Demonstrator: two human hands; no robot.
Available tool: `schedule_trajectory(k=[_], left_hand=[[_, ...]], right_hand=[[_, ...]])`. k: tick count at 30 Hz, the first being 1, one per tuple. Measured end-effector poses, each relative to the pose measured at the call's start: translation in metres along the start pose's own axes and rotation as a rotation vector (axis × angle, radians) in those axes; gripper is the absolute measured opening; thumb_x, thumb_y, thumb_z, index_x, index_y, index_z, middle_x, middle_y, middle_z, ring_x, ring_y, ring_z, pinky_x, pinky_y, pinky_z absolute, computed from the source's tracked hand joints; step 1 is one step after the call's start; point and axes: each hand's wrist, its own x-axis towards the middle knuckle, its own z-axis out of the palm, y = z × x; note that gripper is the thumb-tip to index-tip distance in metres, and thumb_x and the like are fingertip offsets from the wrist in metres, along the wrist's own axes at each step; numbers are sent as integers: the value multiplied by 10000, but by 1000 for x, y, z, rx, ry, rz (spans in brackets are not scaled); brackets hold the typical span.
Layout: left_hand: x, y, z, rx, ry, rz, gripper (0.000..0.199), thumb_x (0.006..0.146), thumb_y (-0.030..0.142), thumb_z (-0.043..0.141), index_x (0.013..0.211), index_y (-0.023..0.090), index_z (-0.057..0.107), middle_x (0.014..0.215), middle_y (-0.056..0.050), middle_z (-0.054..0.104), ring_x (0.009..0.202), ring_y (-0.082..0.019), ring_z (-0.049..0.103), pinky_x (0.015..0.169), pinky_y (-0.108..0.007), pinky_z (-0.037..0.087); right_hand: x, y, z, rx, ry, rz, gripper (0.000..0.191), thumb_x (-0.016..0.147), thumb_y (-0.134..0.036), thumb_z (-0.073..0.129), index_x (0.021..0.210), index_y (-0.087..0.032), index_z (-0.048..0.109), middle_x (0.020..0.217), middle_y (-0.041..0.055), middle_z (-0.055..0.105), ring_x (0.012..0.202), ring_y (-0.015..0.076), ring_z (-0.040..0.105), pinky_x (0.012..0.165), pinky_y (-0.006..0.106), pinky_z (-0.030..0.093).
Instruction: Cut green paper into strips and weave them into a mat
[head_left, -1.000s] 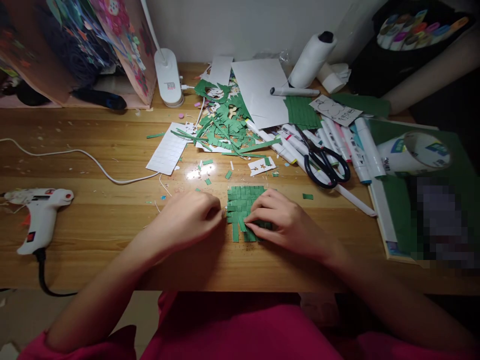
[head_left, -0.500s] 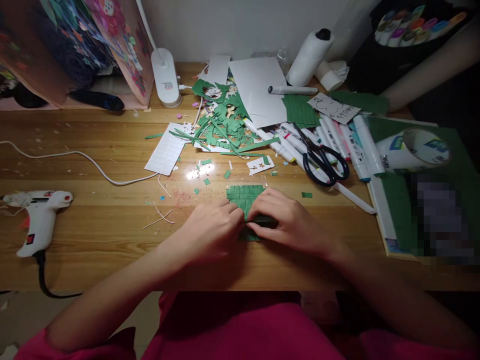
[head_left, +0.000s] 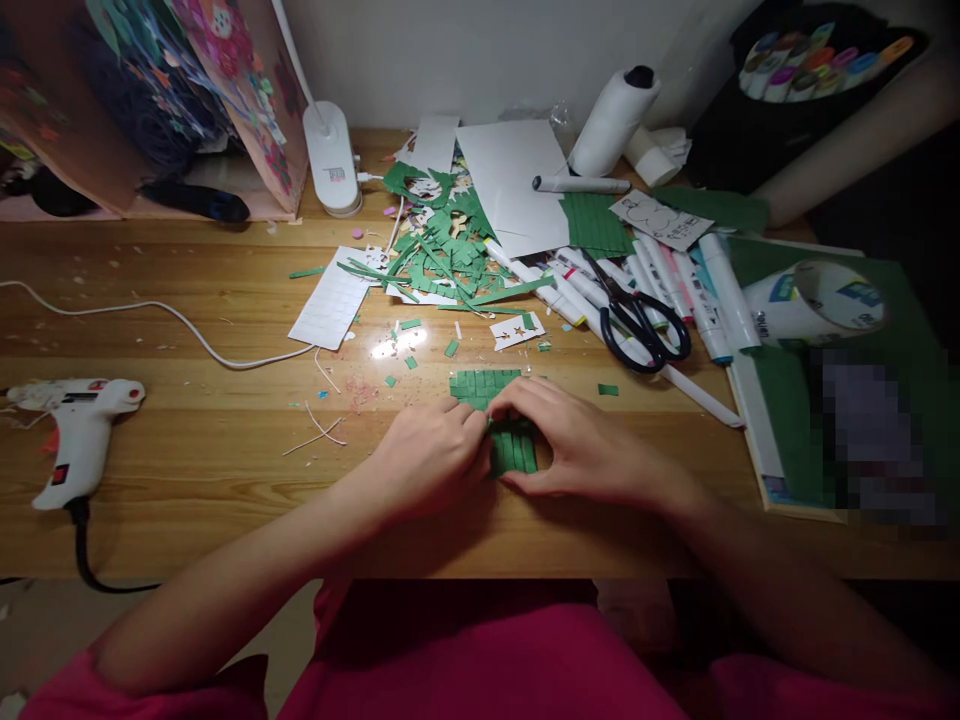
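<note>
A piece of green paper (head_left: 514, 447), woven from narrow strips, lies on the desk between my hands. My left hand (head_left: 439, 445) is closed at its left edge, fingers curled together, its fingertips hidden. From the right, my right hand (head_left: 577, 430) arches over the paper, fingers bent and thumb set apart below them. Its forefinger tip meets the left hand near the paper's middle, gripping a strip there, and the thumb touches the lower edge. The far end of the weave shows beyond both hands.
Black-handled scissors (head_left: 645, 325) rest on several markers (head_left: 709, 310) at right, near a roll of tape (head_left: 825, 300). Green scraps (head_left: 454, 235) are heaped at the back beside white paper (head_left: 517, 190). A hot glue gun (head_left: 82, 430) with its cord lies at left.
My right thumb and fingers have spread apart, and a dark folded strip they pinched now lies flat. More of the lower green weave shows. The left hand stays almost still.
</note>
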Motion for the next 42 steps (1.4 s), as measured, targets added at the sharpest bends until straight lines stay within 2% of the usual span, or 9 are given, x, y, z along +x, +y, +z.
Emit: schedule_trajectory(k=[5,11,16,22,27,30,34,39,42], left_hand=[[0,0,0,-10,-6,1,237,872,245,398,826,127,598,754,-66,633,691,-206,588,529,-297,415],[1,0,0,-27,-27,-1,245,878,231,382,811,125,593,748,-69,628,703,-199,583,564,-300,432],[1,0,1,-30,-9,1,247,879,224,373,791,128,584,730,-71,621,685,-193,577,557,-293,428],[1,0,1,-27,-23,2,255,875,227,366,788,126,583,721,-72,617,684,-205,578,548,-303,427],[2,0,0,-32,-26,-4,232,872,221,381,778,132,573,737,-73,619,698,-197,575,564,-295,434],[1,0,0,-43,-17,-1,233,877,231,382,779,134,570,742,-73,618,701,-193,571,568,-293,436],[1,1,0,-36,-9,2,255,888,248,371,776,137,571,741,-68,616,698,-190,568,562,-288,431],[0,2,-3,-73,-24,9,307,894,356,374,807,134,567,759,-76,616,721,-197,570,593,-302,443],[0,2,-5,-73,-20,5,295,890,351,385,800,135,565,761,-76,619,713,-189,569,590,-291,438]], right_hand=[[2,0,6,-10,68,28,255,697,-121,615,929,-194,541,924,44,582,870,202,530,764,321,431],[2,1,3,38,-16,12,353,655,-184,703,968,-184,541,982,55,545,936,212,511,817,322,425],[5,3,5,31,24,4,266,643,-84,633,862,-185,520,887,30,540,852,189,508,759,297,415],[4,4,4,79,-11,-1,308,654,-154,697,907,-188,526,943,38,536,898,197,508,796,313,416],[6,5,5,98,72,32,182,696,-64,622,809,-182,542,841,10,544,795,154,516,698,257,409],[8,6,5,147,109,79,101,747,-111,614,787,-178,551,788,4,550,716,135,514,624,237,406],[9,6,7,342,163,212,54,809,-194,590,835,-178,545,690,-19,557,610,115,521,550,221,420],[9,10,9,644,165,265,103,885,-232,500,966,-181,540,855,38,671,824,156,649,726,277,504],[6,12,3,644,100,219,140,863,-177,494,995,-184,540,950,57,666,910,170,644,787,305,510]])
